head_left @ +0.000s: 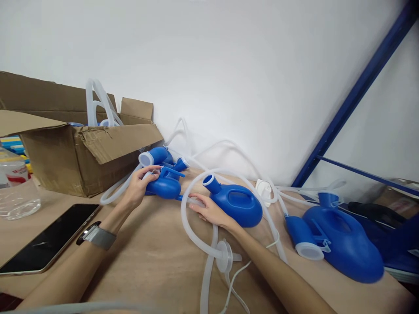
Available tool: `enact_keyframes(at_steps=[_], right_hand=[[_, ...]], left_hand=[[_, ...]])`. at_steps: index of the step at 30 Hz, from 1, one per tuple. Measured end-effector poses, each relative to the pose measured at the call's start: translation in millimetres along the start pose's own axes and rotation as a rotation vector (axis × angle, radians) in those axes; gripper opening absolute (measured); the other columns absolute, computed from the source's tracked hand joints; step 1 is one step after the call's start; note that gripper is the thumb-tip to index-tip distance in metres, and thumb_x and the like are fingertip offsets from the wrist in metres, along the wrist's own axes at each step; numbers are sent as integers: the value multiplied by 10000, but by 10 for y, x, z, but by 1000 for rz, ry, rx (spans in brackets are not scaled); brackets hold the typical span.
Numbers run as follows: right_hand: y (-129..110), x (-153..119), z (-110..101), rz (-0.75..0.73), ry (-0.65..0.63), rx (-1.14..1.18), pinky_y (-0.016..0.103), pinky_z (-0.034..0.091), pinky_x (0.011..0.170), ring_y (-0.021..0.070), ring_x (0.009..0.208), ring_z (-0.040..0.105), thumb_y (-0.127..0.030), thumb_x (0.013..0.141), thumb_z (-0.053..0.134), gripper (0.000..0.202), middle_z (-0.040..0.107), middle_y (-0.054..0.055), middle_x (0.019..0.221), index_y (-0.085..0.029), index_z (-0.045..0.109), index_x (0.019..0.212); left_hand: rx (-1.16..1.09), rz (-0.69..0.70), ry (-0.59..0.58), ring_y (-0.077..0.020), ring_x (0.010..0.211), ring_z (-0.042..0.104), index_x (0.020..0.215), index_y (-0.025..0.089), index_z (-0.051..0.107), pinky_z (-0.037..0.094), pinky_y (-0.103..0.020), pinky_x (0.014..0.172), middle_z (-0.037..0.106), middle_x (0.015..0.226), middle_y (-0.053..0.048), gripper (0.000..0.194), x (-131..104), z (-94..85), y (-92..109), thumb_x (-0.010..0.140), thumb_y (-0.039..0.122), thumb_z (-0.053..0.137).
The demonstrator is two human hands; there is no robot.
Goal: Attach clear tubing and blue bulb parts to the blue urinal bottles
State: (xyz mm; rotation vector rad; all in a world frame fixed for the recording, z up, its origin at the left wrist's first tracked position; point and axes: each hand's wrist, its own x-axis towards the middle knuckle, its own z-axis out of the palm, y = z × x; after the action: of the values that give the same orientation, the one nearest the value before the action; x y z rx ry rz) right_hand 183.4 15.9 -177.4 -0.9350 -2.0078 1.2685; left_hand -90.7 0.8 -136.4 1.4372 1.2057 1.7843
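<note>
My left hand (pixel 141 185) is closed on the left end of a small blue bottle (pixel 167 185) with a handle, above the tabletop. A clear tube (pixel 194 201) joins the bottle's right end, and my right hand (pixel 209 210) has its fingers wrapped round that tube. The tube loops over and down to a round translucent disc fitting (pixel 224 256). Just behind and right of my right hand stands a larger blue jug (pixel 237 203) with an open white-rimmed neck. Another blue bottle (pixel 153 156) lies behind my left hand.
An open cardboard box (pixel 85 161) with tubes stands at left. A black phone (pixel 50 237) and a clear plastic bottle (pixel 19 192) lie or stand near it. At right are a large blue jug (pixel 350 244), a smaller blue bottle (pixel 303 237) and a blue metal frame (pixel 353 96).
</note>
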Motion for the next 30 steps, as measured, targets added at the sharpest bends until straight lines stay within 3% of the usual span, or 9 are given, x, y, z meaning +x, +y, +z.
enact_keyframes(at_steps=[2,5,8,10,14,19,25,30], right_hand=[[-7,1,2,-54,16,-67,318,552,708,157,715,631,-450,871,701,463,704,40,972,-228,650,1274],[-27,11,6,-115,39,-84,406,522,993,243,1067,673,-423,840,747,454,709,96,1200,-190,678,1223],[-42,16,11,-127,42,-90,423,480,1059,258,1150,654,-431,864,730,418,706,98,1234,-187,678,1200],[-39,15,13,-123,54,-103,395,506,994,231,1056,670,-470,913,673,367,722,73,1132,-197,679,1158],[-14,12,13,-59,73,-96,294,492,667,153,683,586,-540,971,561,361,632,-2,791,-205,667,1053],[-15,-2,18,-124,50,-109,288,449,669,155,704,551,-483,972,577,322,638,12,831,-214,715,1082],[11,-6,87,-70,116,39,266,346,538,120,561,433,-515,963,565,421,587,5,749,-192,719,1184],[11,-5,154,-66,135,134,262,327,508,105,514,406,-539,940,589,427,560,-9,721,-190,718,1149]], left_hand=[[25,21,-35,-270,905,642,938,208,800,503,-341,840,720,904,-46,336,-15,5,38,680,414,736],[43,38,-38,-268,904,640,914,222,796,500,-336,843,714,896,-37,308,-39,27,85,676,406,731],[88,79,-36,-265,896,642,914,224,792,495,-335,847,714,883,-35,298,-58,52,105,698,416,721],[126,108,-30,-264,895,646,927,216,788,495,-332,840,721,883,-37,302,-70,67,107,727,427,708],[206,147,-7,-260,881,651,954,196,781,495,-328,813,729,877,-41,335,-92,85,80,774,460,680],[227,145,22,-256,885,662,959,188,769,488,-325,822,738,906,-45,319,-138,132,-12,791,438,663],[195,133,113,-246,884,655,934,178,739,479,-319,812,736,910,-54,284,-236,249,-45,817,408,620],[159,91,160,-247,906,646,907,182,729,472,-314,809,739,950,-55,275,-268,306,-57,812,418,622]])
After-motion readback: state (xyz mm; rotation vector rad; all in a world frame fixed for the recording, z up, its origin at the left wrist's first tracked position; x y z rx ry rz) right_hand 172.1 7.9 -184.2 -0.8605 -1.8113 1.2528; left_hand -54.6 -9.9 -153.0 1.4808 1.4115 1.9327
